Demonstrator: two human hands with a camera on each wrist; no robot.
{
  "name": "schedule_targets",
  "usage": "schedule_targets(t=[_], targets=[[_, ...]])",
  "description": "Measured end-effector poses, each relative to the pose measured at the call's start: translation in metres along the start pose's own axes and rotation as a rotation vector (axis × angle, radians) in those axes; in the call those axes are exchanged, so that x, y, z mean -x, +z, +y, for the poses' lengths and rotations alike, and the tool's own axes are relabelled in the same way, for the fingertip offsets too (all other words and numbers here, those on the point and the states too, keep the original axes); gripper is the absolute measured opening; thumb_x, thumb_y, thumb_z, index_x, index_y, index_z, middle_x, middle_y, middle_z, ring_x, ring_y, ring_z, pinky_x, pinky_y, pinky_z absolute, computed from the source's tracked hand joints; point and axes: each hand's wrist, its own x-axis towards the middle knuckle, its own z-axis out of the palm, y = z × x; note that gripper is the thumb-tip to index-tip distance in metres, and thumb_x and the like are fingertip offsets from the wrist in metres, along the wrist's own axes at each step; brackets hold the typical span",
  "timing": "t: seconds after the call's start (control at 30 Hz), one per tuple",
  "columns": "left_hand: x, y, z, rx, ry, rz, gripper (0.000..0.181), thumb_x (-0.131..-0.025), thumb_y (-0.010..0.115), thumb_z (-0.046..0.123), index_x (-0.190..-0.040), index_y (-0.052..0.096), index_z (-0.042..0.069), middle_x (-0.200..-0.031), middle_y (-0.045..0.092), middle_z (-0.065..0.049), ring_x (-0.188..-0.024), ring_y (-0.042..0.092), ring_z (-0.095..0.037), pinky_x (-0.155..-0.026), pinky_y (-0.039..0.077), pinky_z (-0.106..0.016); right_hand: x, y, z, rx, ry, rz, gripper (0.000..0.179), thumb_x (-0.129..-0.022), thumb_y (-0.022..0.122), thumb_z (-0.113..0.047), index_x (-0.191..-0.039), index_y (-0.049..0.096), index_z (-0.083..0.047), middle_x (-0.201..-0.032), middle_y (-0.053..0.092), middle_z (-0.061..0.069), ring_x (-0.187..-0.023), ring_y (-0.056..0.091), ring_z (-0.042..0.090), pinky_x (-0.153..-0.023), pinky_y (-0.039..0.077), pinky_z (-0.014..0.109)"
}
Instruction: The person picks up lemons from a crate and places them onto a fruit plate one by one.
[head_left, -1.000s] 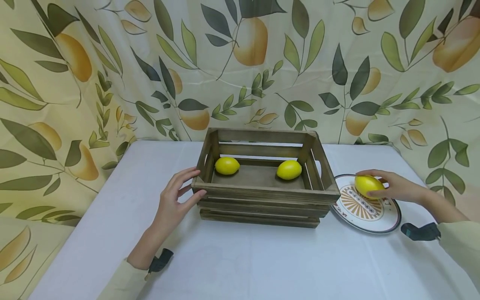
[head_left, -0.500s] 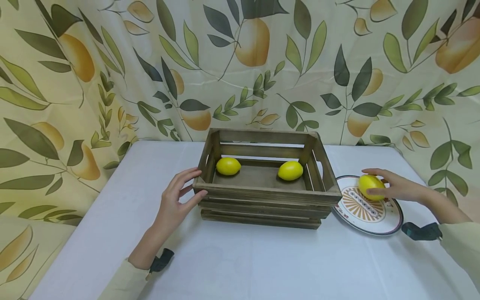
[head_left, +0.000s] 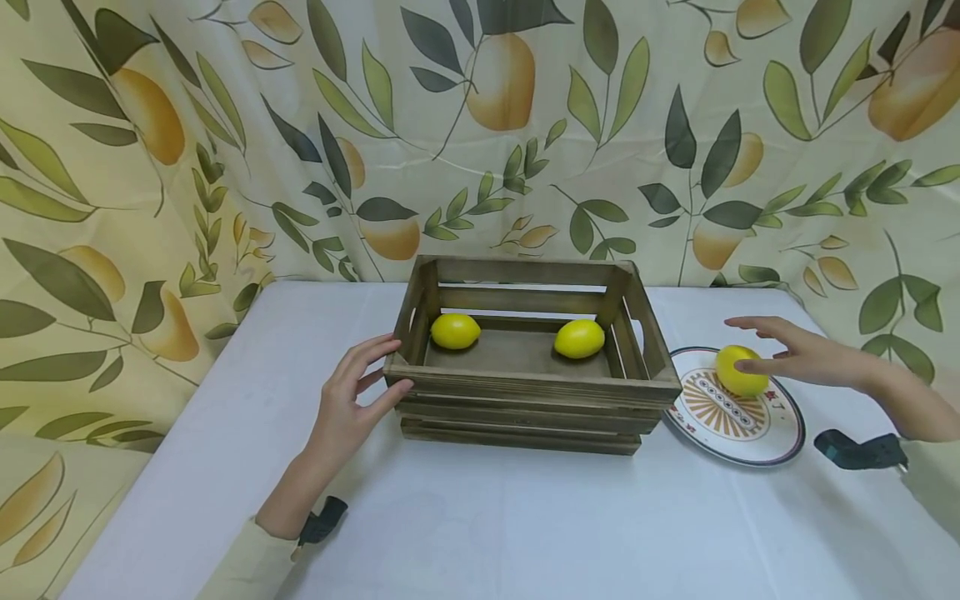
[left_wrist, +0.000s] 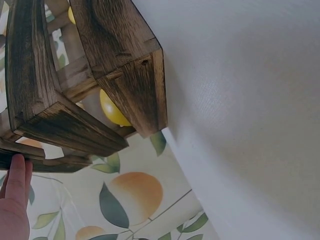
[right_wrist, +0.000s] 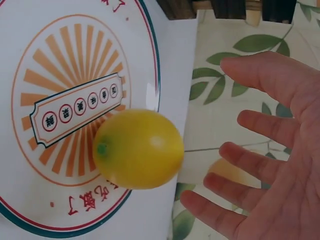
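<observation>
Table: white top, I see it beneath everything [head_left: 480,517]
Crate: slatted wood, upright [head_left: 525,385]
Plate: just right of the crate [head_left: 742,451]
Right hand: fingers spread wide, holding nothing that I can see [head_left: 813,360]
Left hand: thumb and fingers pinch the crate's near left corner [head_left: 351,400]
Lemons: two inside the crate [head_left: 580,339], one on the plate [right_wrist: 137,150]
</observation>
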Motion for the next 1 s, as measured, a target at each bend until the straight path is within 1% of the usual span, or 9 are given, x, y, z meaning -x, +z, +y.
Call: schedule_targets(t=[0.33, 0.43, 0.53, 0.6, 0.77, 0.8, 0.83, 0.9, 1.0], targets=[[-0.001, 0.0, 0.001, 0.002, -0.006, 0.0, 0.051, -0.081, 0.076, -0.005, -0.129, 0.059, 0.004, -0.138, 0.053, -0.014, -0.126, 0.051, -0.028, -0.096, 0.049, -0.016, 0.004, -0.016, -0.022, 0.004, -0.004, 0.051, 0.068, -0.093, 0.065, -0.014, -0.146, 0.027, 0.005, -0.146, 0.025, 0.034, -0.124, 0.026, 0.055, -0.093, 0.04, 0.073], [0.0, 0.0, 0.001, -0.002, -0.005, -0.001, 0.051, -0.081, 0.076, -0.005, -0.129, 0.059, 0.004, -0.137, 0.053, -0.014, -0.126, 0.052, -0.028, -0.095, 0.049, -0.016, 0.006, -0.02, -0.031, 0.011, -0.038, 0.091, 0.067, -0.093, 0.066, -0.011, -0.146, 0.029, 0.004, -0.146, 0.029, 0.032, -0.123, 0.029, 0.052, -0.095, 0.052, 0.041], [0.0, 0.0, 0.0, 0.001, -0.008, -0.003, 0.051, -0.081, 0.076, -0.004, -0.129, 0.059, 0.003, -0.138, 0.052, -0.014, -0.126, 0.051, -0.027, -0.096, 0.049, -0.017, 0.006, -0.022, -0.039, 0.005, -0.089, 0.133, 0.066, -0.091, 0.067, -0.006, -0.146, 0.032, 0.001, -0.145, 0.032, 0.025, -0.123, 0.031, 0.048, -0.086, 0.044, 0.008], [0.0, -0.001, 0.0, 0.002, -0.009, -0.003, 0.051, -0.081, 0.076, -0.004, -0.129, 0.059, 0.003, -0.138, 0.052, -0.014, -0.126, 0.051, -0.027, -0.096, 0.049, -0.017, 0.005, -0.022, -0.046, 0.002, -0.118, 0.143, 0.066, -0.09, 0.067, -0.004, -0.146, 0.032, 0.001, -0.145, 0.033, 0.024, -0.123, 0.031, 0.047, -0.092, 0.046, 0.015], [0.0, -0.003, 0.001, -0.003, -0.006, -0.001, 0.051, -0.081, 0.075, -0.004, -0.129, 0.059, 0.003, -0.138, 0.052, -0.014, -0.127, 0.05, -0.027, -0.097, 0.048, -0.018, 0.002, -0.021, -0.066, -0.012, -0.146, 0.143, 0.065, -0.09, 0.067, -0.004, -0.146, 0.035, -0.001, -0.146, 0.035, 0.017, -0.125, 0.033, 0.045, -0.095, 0.042, 0.012], [0.0, -0.003, 0.001, -0.003, -0.006, -0.001, 0.052, -0.081, 0.076, -0.004, -0.129, 0.058, 0.003, -0.139, 0.052, -0.014, -0.127, 0.05, -0.027, -0.096, 0.049, -0.018, 0.001, -0.021, -0.07, -0.008, -0.147, 0.147, 0.065, -0.089, 0.068, -0.004, -0.146, 0.037, -0.002, -0.145, 0.037, 0.013, -0.125, 0.035, 0.042, -0.088, 0.036, 0.004], [0.0, -0.003, 0.001, -0.002, -0.006, 0.0, 0.052, -0.081, 0.076, -0.004, -0.129, 0.058, 0.003, -0.138, 0.052, -0.014, -0.127, 0.051, -0.027, -0.096, 0.049, -0.019, 0.0, -0.02, -0.074, -0.01, -0.148, 0.15, 0.065, -0.089, 0.069, -0.003, -0.146, 0.038, -0.003, -0.144, 0.038, 0.01, -0.125, 0.036, 0.04, -0.088, 0.037, 0.003], [0.0, -0.002, 0.0, -0.001, -0.004, -0.002, 0.051, -0.081, 0.076, -0.003, -0.129, 0.058, 0.002, -0.138, 0.052, -0.013, -0.126, 0.052, -0.027, -0.096, 0.05, -0.022, -0.002, -0.02, -0.081, 0.0, -0.164, 0.153, 0.066, -0.087, 0.07, -0.003, -0.146, 0.039, -0.005, -0.143, 0.039, 0.008, -0.124, 0.037, 0.039, -0.094, 0.045, 0.017], [0.0, 0.0, -0.001, 0.007, -0.009, -0.009, 0.051, -0.082, 0.076, -0.002, -0.129, 0.058, 0.001, -0.139, 0.052, -0.013, -0.125, 0.053, -0.028, -0.096, 0.052, -0.026, -0.004, -0.021, -0.09, 0.009, -0.196, 0.154, 0.069, -0.085, 0.072, -0.003, -0.146, 0.04, -0.007, -0.143, 0.04, 0.011, -0.124, 0.038, 0.039, -0.094, 0.048, 0.059]])
